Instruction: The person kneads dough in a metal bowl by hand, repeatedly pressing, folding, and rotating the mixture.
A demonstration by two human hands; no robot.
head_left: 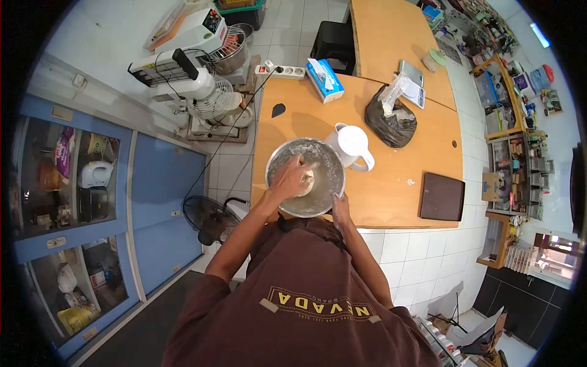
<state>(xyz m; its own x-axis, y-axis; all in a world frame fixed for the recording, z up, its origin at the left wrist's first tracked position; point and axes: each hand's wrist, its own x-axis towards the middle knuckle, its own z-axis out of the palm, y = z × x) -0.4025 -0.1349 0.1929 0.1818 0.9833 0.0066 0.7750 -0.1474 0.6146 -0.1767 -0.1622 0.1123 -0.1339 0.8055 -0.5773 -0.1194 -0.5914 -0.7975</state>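
The left hand presses, seemingly closed, on dough inside the metal bowl; the right hand grips its near rim.

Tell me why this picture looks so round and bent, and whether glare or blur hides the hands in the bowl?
Head view: a fisheye lens curves the wooden table edges and leaves black corners. Light is even, shadows soft; the only bright glare is a window at the far right. The metal bowl shows mild sheen, no washout. The left hand inside it and the right hand on its rim are reasonably sharp.
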